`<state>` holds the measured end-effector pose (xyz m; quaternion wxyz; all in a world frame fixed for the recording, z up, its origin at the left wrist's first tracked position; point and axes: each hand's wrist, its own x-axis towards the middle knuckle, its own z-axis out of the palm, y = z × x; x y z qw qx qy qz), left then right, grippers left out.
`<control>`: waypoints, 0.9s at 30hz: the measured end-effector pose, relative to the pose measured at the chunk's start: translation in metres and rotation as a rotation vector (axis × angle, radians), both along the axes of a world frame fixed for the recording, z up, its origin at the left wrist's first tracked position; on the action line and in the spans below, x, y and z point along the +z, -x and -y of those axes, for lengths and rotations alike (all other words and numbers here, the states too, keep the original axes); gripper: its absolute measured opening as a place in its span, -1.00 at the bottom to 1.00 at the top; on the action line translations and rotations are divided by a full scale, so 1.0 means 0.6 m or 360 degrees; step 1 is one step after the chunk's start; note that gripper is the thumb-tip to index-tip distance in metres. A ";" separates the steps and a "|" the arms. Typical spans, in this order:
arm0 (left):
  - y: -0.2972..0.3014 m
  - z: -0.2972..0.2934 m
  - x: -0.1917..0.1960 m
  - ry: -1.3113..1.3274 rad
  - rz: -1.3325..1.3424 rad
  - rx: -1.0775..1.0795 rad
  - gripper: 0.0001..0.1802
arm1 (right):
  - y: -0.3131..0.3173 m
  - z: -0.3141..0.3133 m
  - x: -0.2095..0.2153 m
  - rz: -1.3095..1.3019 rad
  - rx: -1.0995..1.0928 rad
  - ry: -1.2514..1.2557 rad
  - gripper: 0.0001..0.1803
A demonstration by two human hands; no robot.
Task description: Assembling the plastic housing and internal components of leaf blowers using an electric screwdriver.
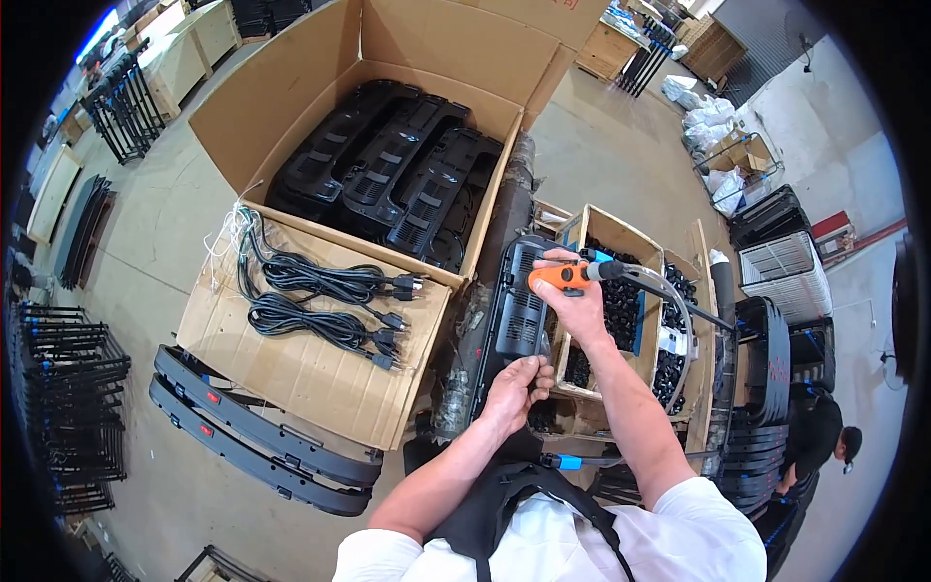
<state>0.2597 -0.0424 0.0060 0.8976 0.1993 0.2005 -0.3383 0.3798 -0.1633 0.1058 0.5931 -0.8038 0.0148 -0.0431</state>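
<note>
A long black plastic cover (522,325) with vent slots lies in front of me on a dark, worn support. My right hand (576,306) is wrapped round an orange-and-black power screwdriver (555,281), held over the cover's right side. From the tool's black end a grey hose or cable loops off to the right. By the near end of the cover is my left hand (516,390), its fingers curled and the thumb pressed against them. Whatever is between those fingers, if anything, is too small to make out.
Right of the cover, a divided wooden box (590,215) holds many small black parts. A big open carton (281,145) with similar black covers stands at the far left. Coiled black power cords (310,276) lie on cardboard (388,412). Curved grey-black parts (262,441) extend below it.
</note>
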 end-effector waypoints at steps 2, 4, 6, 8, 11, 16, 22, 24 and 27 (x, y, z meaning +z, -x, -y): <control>0.008 -0.005 0.011 -0.0063 -0.0043 -0.0021 -0.73 | -0.012 -0.003 -0.001 0.0044 0.0085 0.0090 -0.58; 0.016 -0.013 0.019 -0.0057 -0.0039 -0.0064 -0.71 | -0.018 -0.010 0.004 0.0043 0.0148 0.0287 -0.70; 0.028 -0.017 0.005 -0.0072 0.0014 -0.0065 -0.71 | -0.021 -0.019 0.005 0.0004 0.0147 0.0291 -0.70; 0.039 -0.018 -0.007 -0.0035 0.0104 -0.0032 -0.70 | -0.018 -0.019 0.007 -0.0038 0.0133 0.0325 -0.67; 0.052 -0.020 -0.010 -0.0106 0.0046 0.0060 -0.71 | -0.025 -0.013 -0.009 0.0077 0.0144 0.0193 -0.60; 0.063 -0.032 0.012 -0.0247 -0.0064 0.0150 -0.70 | 0.052 -0.008 0.012 0.0141 0.0044 -0.0051 -0.47; 0.065 -0.051 -0.012 0.0082 -0.0249 0.0314 -0.66 | 0.218 0.019 0.057 -0.0085 0.0064 -0.0377 -0.42; 0.064 -0.053 -0.015 0.0125 -0.0245 0.0340 -0.66 | 0.248 0.029 0.060 -0.0136 0.0075 -0.0430 -0.41; 0.066 -0.049 -0.015 0.0208 -0.0235 0.0326 -0.67 | 0.271 0.037 0.055 -0.0190 0.0025 -0.0461 -0.41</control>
